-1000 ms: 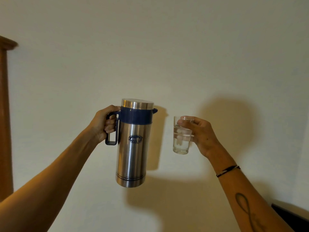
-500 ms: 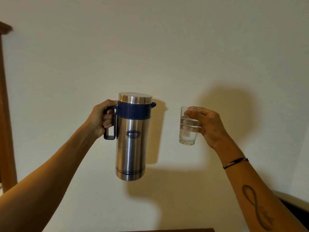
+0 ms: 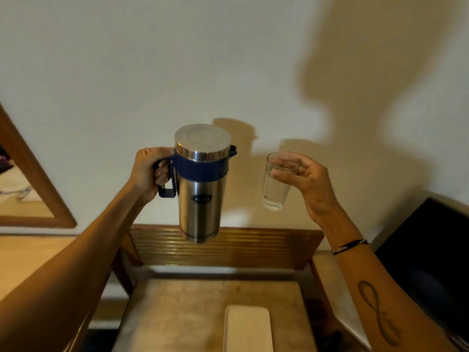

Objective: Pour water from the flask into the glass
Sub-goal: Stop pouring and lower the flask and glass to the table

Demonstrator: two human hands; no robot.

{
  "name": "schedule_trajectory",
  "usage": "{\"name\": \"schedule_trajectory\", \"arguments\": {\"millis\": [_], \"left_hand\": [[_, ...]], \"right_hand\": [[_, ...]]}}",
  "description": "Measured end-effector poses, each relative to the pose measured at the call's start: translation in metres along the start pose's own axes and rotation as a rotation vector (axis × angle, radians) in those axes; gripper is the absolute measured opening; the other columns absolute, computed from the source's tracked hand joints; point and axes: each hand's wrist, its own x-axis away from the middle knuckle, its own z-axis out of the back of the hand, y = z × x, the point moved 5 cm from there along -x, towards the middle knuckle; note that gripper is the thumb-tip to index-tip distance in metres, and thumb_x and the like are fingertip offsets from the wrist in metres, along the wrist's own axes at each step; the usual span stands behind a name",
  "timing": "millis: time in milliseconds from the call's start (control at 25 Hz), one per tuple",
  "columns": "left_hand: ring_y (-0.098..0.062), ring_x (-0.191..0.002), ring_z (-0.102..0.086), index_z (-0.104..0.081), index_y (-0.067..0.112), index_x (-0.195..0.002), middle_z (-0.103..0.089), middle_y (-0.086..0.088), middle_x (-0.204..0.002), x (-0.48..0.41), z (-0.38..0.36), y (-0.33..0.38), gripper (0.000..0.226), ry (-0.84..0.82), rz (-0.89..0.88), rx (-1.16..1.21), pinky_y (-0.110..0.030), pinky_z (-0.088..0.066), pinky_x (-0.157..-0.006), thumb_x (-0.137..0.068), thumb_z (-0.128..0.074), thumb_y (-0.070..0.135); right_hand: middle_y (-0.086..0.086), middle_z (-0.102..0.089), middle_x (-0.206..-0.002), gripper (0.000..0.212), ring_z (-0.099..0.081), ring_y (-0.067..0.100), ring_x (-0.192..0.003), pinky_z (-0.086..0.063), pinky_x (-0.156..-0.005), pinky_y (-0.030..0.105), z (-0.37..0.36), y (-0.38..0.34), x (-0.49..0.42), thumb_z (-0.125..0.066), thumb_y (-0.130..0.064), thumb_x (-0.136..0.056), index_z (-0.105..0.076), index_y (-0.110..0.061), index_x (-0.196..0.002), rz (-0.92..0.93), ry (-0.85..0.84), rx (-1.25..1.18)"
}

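A tall steel flask [image 3: 200,199] with a dark blue collar, a steel lid and a blue handle hangs upright in the air, above the back of a wooden table. My left hand [image 3: 148,171] is closed around its handle. To the right, at about the same height, my right hand [image 3: 308,182] holds a clear glass [image 3: 275,185] by its rim and side. The glass has water in it and leans slightly. Flask and glass are apart, with a gap between the spout and the rim.
Below stands a small wooden table [image 3: 203,313] with a ribbed back rail [image 3: 228,246]. A pale rectangular tray [image 3: 247,329] lies on it near the front. A framed mirror [image 3: 33,189] hangs at the left, a dark screen [image 3: 431,250] at the right.
The view has tipped down, so the table, tray, mirror and screen now show. Both hands still hold the flask and glass, now seen more from above.
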Motion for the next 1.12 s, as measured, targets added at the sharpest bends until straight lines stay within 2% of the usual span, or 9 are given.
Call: {"name": "schedule_trajectory", "arguments": {"millis": [200,280,360,640,720,800,920,1000,1120], "left_hand": [[-0.004,-0.032,-0.034,-0.059,0.022,-0.047,-0.045,0.013,-0.038,0.048,0.044,-0.154,0.046,0.143,0.167,-0.039,-0.018,-0.027,-0.036,-0.093,-0.058,0.02],[-0.005,-0.031,-0.033,-0.056,-0.003,-0.057,-0.044,0.012,-0.037,0.066,0.06,-0.217,0.042,0.18,0.247,-0.059,-0.017,-0.024,-0.037,-0.094,-0.057,0.017],[-0.006,-0.031,-0.033,-0.053,-0.008,-0.067,-0.044,0.011,-0.036,0.083,0.074,-0.282,0.034,0.196,0.298,-0.06,-0.017,-0.024,-0.037,-0.093,-0.058,0.013],[-0.007,-0.033,-0.034,-0.055,0.022,-0.044,-0.046,0.01,-0.039,0.169,0.107,-0.472,0.04,0.265,0.556,-0.071,-0.02,-0.025,-0.039,-0.08,-0.069,0.029],[-0.008,-0.035,-0.036,-0.056,0.023,-0.044,-0.047,0.011,-0.041,0.217,0.114,-0.564,0.038,0.249,0.612,-0.118,-0.029,-0.022,-0.042,-0.08,-0.068,0.029],[-0.015,-0.039,-0.036,-0.059,0.026,-0.047,-0.048,0.012,-0.043,0.224,0.117,-0.564,0.037,0.283,0.607,-0.172,-0.042,-0.022,-0.047,-0.083,-0.066,0.029],[-0.04,-0.049,-0.026,-0.061,0.025,-0.052,-0.048,0.009,-0.045,0.215,0.13,-0.557,0.036,0.359,0.559,-0.17,-0.049,-0.018,-0.046,-0.087,-0.061,0.023],[-0.03,-0.043,-0.028,-0.058,0.024,-0.048,-0.046,0.01,-0.042,0.217,0.124,-0.56,0.04,0.386,0.561,-0.142,-0.047,-0.022,-0.044,-0.088,-0.056,0.018],[-0.008,-0.041,-0.05,-0.066,0.028,-0.046,-0.051,0.015,-0.043,0.224,0.123,-0.566,0.052,0.373,0.585,-0.162,-0.029,-0.048,-0.046,-0.091,-0.046,0.009]], "right_hand": [[0.006,-0.083,-0.127,0.064,-0.078,0.028,-0.124,-0.065,-0.105,0.046,-0.023,0.15,0.057,-0.098,-0.02,-0.073,-0.073,-0.016,-0.132,-0.182,-0.061,0.127],[0.006,-0.081,-0.129,0.064,-0.078,0.03,-0.124,-0.066,-0.103,0.045,-0.028,0.214,0.082,-0.097,-0.002,-0.078,-0.07,-0.014,-0.135,-0.278,-0.087,0.155],[0.008,-0.079,-0.133,0.067,-0.076,0.03,-0.126,-0.067,-0.102,0.04,-0.032,0.284,0.107,-0.096,0.006,-0.079,-0.069,-0.013,-0.137,-0.381,-0.101,0.188],[0.01,-0.072,-0.143,0.072,-0.068,0.023,-0.128,-0.06,-0.105,0.033,-0.036,0.506,0.205,-0.1,0.002,-0.079,-0.067,-0.007,-0.142,-0.657,-0.203,0.326],[0.007,-0.07,-0.141,0.072,-0.066,0.006,-0.125,-0.058,-0.102,0.026,-0.033,0.609,0.262,-0.1,0.004,-0.077,-0.066,-0.012,-0.139,-0.773,-0.257,0.358],[0.001,-0.067,-0.138,0.075,-0.062,-0.015,-0.117,-0.055,-0.096,0.013,-0.033,0.619,0.273,-0.099,0.007,-0.077,-0.062,-0.022,-0.136,-0.763,-0.255,0.368],[-0.001,-0.064,-0.138,0.08,-0.06,-0.014,-0.122,-0.053,-0.099,0.012,-0.04,0.633,0.27,-0.095,0.012,-0.078,-0.057,-0.033,-0.133,-0.75,-0.274,0.371],[-0.003,-0.062,-0.138,0.084,-0.059,-0.006,-0.126,-0.051,-0.103,0.016,-0.039,0.632,0.269,-0.094,0.013,-0.078,-0.054,-0.039,-0.131,-0.726,-0.273,0.397],[-0.002,-0.061,-0.138,0.082,-0.059,0.006,-0.128,-0.05,-0.105,0.018,-0.036,0.639,0.272,-0.093,0.015,-0.078,-0.054,-0.03,-0.134,-0.723,-0.289,0.429]]}}
